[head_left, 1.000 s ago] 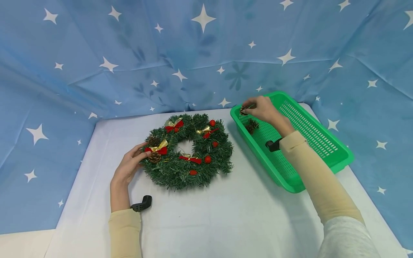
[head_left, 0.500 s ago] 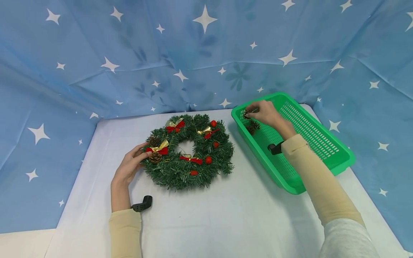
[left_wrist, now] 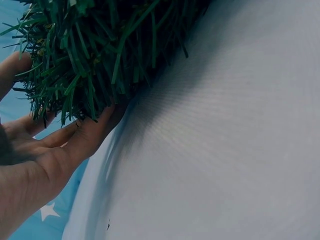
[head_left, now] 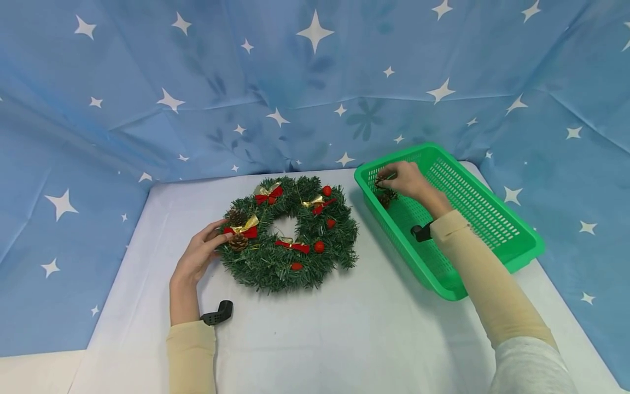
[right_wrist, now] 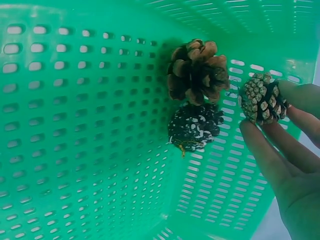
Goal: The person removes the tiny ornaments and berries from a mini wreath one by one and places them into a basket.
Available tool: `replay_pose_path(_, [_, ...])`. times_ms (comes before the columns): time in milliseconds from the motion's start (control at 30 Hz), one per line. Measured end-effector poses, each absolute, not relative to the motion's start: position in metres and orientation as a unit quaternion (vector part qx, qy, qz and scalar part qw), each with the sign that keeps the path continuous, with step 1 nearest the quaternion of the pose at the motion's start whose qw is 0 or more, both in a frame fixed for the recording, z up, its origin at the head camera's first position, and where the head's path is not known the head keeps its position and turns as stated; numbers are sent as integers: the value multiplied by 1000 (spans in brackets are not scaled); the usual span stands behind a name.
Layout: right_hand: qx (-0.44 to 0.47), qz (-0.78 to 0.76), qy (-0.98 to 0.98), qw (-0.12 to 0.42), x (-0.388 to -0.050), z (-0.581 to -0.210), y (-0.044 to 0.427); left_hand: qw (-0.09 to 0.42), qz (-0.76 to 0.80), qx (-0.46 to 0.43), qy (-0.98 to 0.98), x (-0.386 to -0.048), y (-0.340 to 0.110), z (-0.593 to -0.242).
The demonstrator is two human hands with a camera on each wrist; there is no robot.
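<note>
A green wreath [head_left: 275, 268] with red and gold bows, red berries and pine cones lies at the left of the table. The left hand [head_left: 197, 254] grips its left edge; in the left wrist view fingers [left_wrist: 92, 135] reach under the greenery [left_wrist: 100, 55]. Inside the far left end of the green basket [head_left: 408, 246], the right hand [head_left: 406, 178] pinches a pine cone. In the right wrist view this cone [right_wrist: 262, 100] sits between thumb and fingers, beside a brown cone [right_wrist: 197, 72] and a white-flecked dark cone [right_wrist: 195, 125] in the basket.
A white cloth [head_left: 295, 339] covers the table. Behind and at both sides hangs a blue curtain [head_left: 295, 71] with white stars. Black wrist cameras are on both wrists, the right one over the basket.
The right hand has gone lower into the basket with the pine cone, slightly rightward and toward the other cones. The left hand keeps its grip on the wreath.
</note>
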State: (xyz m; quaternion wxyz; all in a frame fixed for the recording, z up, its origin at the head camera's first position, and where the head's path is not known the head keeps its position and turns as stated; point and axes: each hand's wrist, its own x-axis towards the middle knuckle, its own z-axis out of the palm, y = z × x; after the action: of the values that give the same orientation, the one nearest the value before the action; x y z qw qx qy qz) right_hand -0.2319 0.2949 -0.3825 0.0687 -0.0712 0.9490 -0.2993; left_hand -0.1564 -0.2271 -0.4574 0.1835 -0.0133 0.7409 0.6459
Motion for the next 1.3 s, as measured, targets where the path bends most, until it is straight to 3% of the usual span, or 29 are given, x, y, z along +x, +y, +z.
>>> replay_pose_path(933, [-91, -271, 955, 76, -234, -395, 295, 179, 640, -12, 748, -156, -224, -455])
replay_pose_path(1300, [-86, -277, 956, 49, -231, -394, 296, 177, 638, -13, 749, -157, -224, -455])
